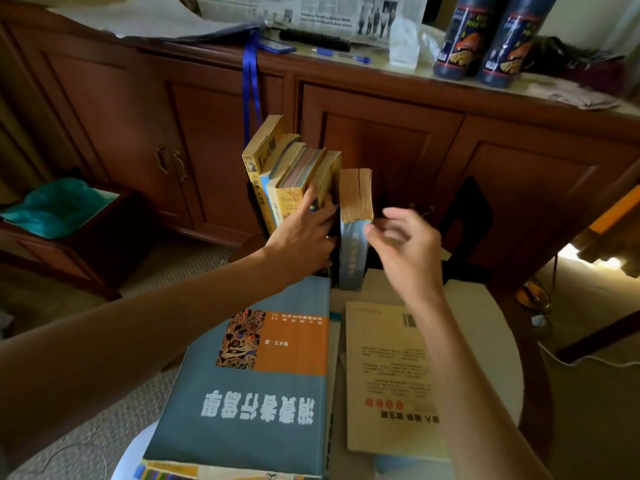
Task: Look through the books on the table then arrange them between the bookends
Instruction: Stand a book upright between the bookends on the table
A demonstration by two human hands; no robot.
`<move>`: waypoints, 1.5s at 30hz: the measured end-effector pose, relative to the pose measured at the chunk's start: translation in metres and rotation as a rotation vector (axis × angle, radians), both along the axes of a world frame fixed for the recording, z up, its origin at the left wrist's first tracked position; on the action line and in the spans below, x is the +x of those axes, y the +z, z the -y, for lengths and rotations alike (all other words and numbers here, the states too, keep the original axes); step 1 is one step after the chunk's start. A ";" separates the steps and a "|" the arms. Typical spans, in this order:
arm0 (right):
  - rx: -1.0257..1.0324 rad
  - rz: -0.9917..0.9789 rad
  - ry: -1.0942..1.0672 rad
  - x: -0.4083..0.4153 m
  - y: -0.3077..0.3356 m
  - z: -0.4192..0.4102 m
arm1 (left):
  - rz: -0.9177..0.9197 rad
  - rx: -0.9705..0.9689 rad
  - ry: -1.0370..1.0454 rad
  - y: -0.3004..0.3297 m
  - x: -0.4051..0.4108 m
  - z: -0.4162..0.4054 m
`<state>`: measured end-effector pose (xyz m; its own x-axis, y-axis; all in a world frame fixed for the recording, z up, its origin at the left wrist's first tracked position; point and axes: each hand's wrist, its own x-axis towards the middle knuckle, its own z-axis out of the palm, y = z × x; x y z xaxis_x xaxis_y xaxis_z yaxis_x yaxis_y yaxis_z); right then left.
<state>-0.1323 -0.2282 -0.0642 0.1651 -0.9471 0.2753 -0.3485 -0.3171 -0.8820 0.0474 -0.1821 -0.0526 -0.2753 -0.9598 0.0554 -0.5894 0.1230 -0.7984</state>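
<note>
Left hand (304, 233): fingers extended and pressed flat against the spines of the leaning books (291, 171), steadying the row; it curls around nothing. Right hand (401, 244): blurred, fingers loosely spread and slightly bent, holding nothing, its fingertips just beside the top of the blue book (353, 251); whether they touch it cannot be told.

Blue book: upright, spine toward the viewer, page edges up, immediately right of the leaning row, with a narrow dark gap between. Leaning books: about five, tilted leftward against the left bookend (251, 195), mostly hidden behind them. Right bookend (465, 220): black, upright, well apart from the blue book, leaving open space between.

Progress, as judged: roughly half done. Some six books stand between the bookends. Still lying flat on the round table (485, 306), nearer the viewer: a grey-blue book (249, 393) atop at least one more, and a cream book (384, 382) beside it. These remain to be looked through and stood up, and the row straightened.
</note>
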 end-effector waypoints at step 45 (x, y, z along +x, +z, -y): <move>0.309 -0.224 0.287 0.005 -0.079 0.037 | -1.151 -0.503 -0.053 0.076 -0.001 0.048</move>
